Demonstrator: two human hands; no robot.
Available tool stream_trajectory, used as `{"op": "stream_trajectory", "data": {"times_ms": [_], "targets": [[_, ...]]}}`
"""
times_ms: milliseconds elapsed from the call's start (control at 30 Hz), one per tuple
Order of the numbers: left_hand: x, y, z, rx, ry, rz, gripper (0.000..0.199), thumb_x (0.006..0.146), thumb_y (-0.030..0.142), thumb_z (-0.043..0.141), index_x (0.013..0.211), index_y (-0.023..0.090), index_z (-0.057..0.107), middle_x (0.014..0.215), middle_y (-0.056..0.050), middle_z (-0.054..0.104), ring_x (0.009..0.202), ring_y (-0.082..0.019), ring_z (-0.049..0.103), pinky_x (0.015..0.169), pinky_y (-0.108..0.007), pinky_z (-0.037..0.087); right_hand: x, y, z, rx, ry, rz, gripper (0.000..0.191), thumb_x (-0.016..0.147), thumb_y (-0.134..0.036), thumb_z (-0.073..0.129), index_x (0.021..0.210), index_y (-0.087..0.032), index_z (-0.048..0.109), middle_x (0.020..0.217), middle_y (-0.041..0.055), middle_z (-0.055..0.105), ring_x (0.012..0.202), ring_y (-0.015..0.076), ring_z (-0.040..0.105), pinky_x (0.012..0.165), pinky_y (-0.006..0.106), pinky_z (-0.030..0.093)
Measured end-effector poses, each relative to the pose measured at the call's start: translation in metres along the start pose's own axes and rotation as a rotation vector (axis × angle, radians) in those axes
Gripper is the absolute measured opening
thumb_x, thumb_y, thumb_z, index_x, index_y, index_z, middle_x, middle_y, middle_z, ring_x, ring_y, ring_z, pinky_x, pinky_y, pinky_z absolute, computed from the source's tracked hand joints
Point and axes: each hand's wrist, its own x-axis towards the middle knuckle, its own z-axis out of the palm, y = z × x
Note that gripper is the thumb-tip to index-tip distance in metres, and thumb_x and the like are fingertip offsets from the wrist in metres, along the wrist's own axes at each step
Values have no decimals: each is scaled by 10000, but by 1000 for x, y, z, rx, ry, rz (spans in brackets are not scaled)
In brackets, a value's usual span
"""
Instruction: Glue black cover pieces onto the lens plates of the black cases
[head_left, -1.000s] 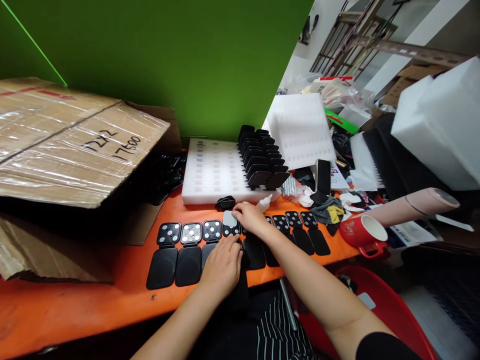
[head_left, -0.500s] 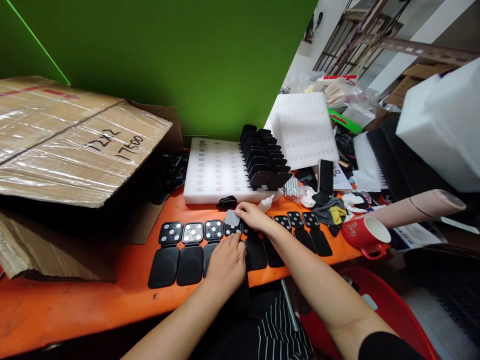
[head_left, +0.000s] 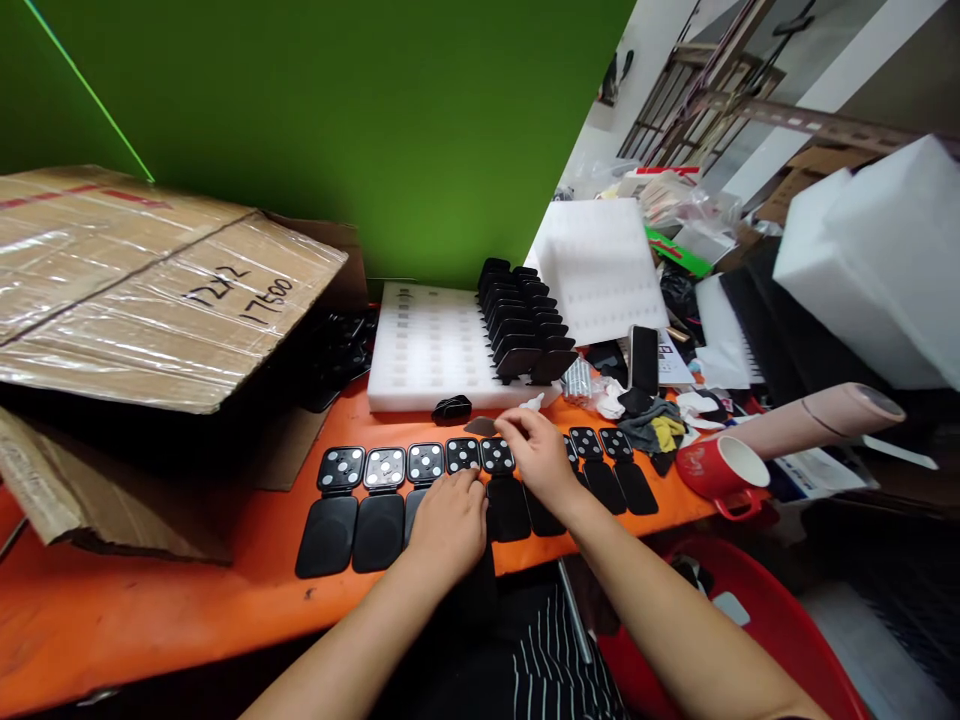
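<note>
A row of black hinged panels [head_left: 344, 467] lies unfolded on the orange table, their upper squares marked with pale round dots. My left hand [head_left: 450, 515] covers the lower flap of the fourth one, fingers closed over it near the hinge; the thumb is hidden. The fourth dotted square [head_left: 463, 455] shows just beyond these fingertips. My right hand [head_left: 534, 450] is closed in a pinch on a thin grey plate [head_left: 480, 427], which is tilted above and behind the row. Some panels on the right are partly covered by my right hand and forearm.
Behind the row, a white foam block [head_left: 427, 345] carries upright black panels [head_left: 517, 320]. A large cardboard box [head_left: 150, 290] occupies the left. To the right are a red mug [head_left: 720, 470], a pink tumbler [head_left: 825, 420], a phone [head_left: 643, 358] and cloths [head_left: 656, 430]. A small white bottle [head_left: 534, 402] is behind my right hand.
My right hand has moved the grey plate up off the fourth dotted square, away and slightly right, and it now tilts nearly edge-on. The dots underneath are uncovered. My left hand has stayed almost in place.
</note>
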Motion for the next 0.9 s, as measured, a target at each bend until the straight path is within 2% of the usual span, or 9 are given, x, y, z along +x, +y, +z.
{"op": "stream_trajectory", "data": {"times_ms": [67,133,200,267,333,400,600,700,900], "targets": [[-5,1,-6,-77,2,-14,227,884,172,412,948,145,628,1192,-149,610,1065,-284,580,926,-451,439,-16,-3,-5,-70,46,-176,139,872,-261,529,804,-211,639,741,37,653,719,174,586,698,309,466],[-14,0,-10,-152,-15,-24,252,907,211,375,930,184,625,1052,-98,674,933,-231,635,817,-364,502,-30,-1,-8,-85,71,-335,111,866,-199,543,873,-230,650,761,34,674,728,172,608,707,322,490],[-24,-4,-13,-267,-17,-70,270,910,243,359,962,218,622,943,-55,706,847,-197,658,743,-307,519,-41,3,-8,-70,93,-455,190,846,-131,561,978,-246,637,800,28,690,758,168,629,731,330,514],[-32,-8,-14,-512,27,-197,267,869,269,398,1000,237,628,978,-43,709,917,-204,650,802,-320,505,-50,6,-8,-61,110,-521,304,827,-88,573,1074,-261,609,843,28,698,792,167,644,752,337,533],[-36,-12,-15,-779,79,-337,270,792,287,443,950,228,654,1003,-46,705,981,-227,628,869,-352,476,-57,6,-6,-64,119,-553,371,820,-79,575,1134,-276,582,871,28,702,811,170,660,759,341,548],[-36,-13,-17,-922,90,-410,266,738,309,451,845,203,671,920,-54,715,903,-237,645,820,-358,493,-62,3,-5,-65,120,-583,405,824,-81,568,1174,-286,559,869,25,708,822,173,675,758,339,561],[-37,1,-29,-1048,98,-434,304,742,444,520,752,172,657,774,-44,688,763,-208,624,705,-297,488,-69,-9,0,-19,117,-613,477,821,-56,564,1243,-271,510,867,38,718,872,179,681,777,328,569],[-39,6,-32,-1096,112,-458,280,711,444,603,670,168,629,658,-12,623,640,-172,569,611,-261,454,-72,-11,2,0,115,-586,459,829,-60,545,1230,-282,515,862,29,721,856,178,685,764,330,572],[-42,8,-32,-1119,121,-494,303,703,469,626,721,168,653,699,-13,624,653,-167,555,606,-250,439,-81,-9,8,33,145,-524,418,814,-68,574,1175,-280,560,894,36,717,854,185,682,764,345,574]]}}
